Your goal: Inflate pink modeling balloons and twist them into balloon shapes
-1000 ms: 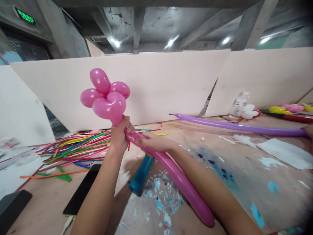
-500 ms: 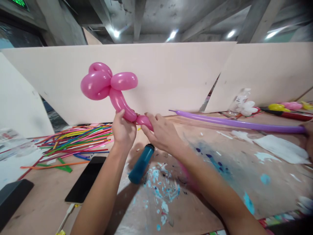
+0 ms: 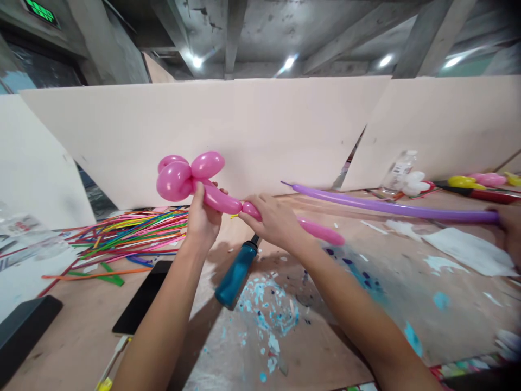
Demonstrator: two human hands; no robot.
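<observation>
I hold a pink twisted balloon (image 3: 185, 176) above a paint-stained wooden table (image 3: 366, 304). Its bubbles form a flower-like cluster at the left. My left hand (image 3: 203, 217) is closed round the segment just below the cluster. My right hand (image 3: 272, 220) pinches the balloon at a twist beside it, and the pink tail (image 3: 321, 232) sticks out to the right past my fingers. A blue hand pump (image 3: 236, 274) lies on the table under my hands.
A heap of uninflated coloured balloons (image 3: 122, 233) lies at the left, with a black phone (image 3: 142, 298) in front. A long purple balloon (image 3: 391, 206) stretches right, held by another person's hand (image 3: 508, 233). White boards (image 3: 260, 130) wall the back. A plastic bottle (image 3: 396, 171) stands far right.
The flower cluster has dropped lower and tilted left. A new twist has appeared between my hands, and the balloon's long tail has swung from hanging toward me to pointing right.
</observation>
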